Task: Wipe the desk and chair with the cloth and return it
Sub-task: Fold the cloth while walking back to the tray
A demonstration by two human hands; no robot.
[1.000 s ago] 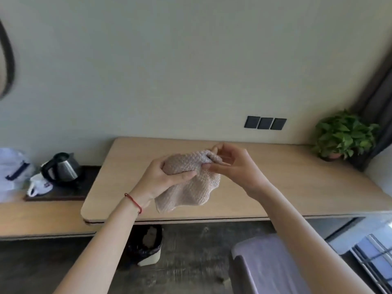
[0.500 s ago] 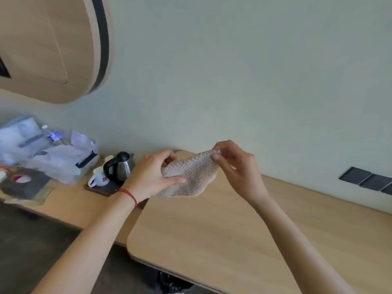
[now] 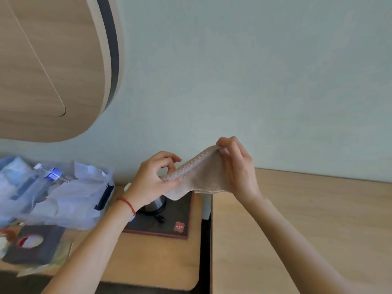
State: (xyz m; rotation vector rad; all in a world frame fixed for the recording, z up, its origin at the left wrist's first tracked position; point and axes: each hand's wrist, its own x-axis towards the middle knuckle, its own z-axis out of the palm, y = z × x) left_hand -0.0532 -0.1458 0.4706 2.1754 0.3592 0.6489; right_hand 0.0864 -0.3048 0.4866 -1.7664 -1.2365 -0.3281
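You've got the cloth [image 3: 199, 177] up in the air between both hands, nowhere near touching wood yet. Your left hand [image 3: 151, 183] has its fingers [image 3: 169, 183] closed around the lower left edge, and your right hand [image 3: 237, 166] pinches the top corner tight, so the fabric stretches on a slant between them. I'd guess that's you spreading or refolding it to get a flat face before wiping, since a bunched wad won't cover much. It hangs right over the gap where the lower left desk [image 3: 161, 257] meets the lighter desk [image 3: 318, 219] on the right. That right one is bare and open, so it looks like the obvious place to start. The left side is cluttered: a kettle [image 3: 156, 203] sitting on a dark tray [image 3: 169, 221] just under the cloth, plastic bags [image 3: 63, 198] further left, and some dark holder thing [image 3: 34, 245] near you. No chair in view, so that part comes later.
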